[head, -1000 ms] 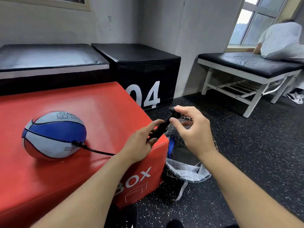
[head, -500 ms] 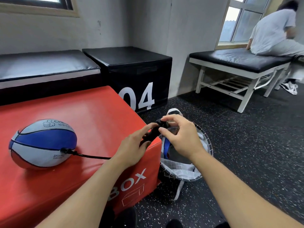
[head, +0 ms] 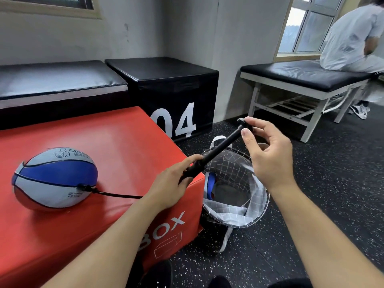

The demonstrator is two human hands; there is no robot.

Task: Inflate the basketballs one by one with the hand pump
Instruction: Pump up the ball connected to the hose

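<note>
At frame centre the light, rigid hand pump (head: pixel 216 151) is best held as shown, barrel wrapped by the left hand (head: pixel 172 186), handle pinched by the right hand (head: pixel 268 152), while the soft, underinflated basketball (head: pixel 55 178) lies hose-connected at left.

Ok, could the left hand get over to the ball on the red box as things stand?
Probably yes, but not freely: the left hand grips the pump body, so it would have to let go first. The red box top between it and the ball carries only the thin hose.
</note>
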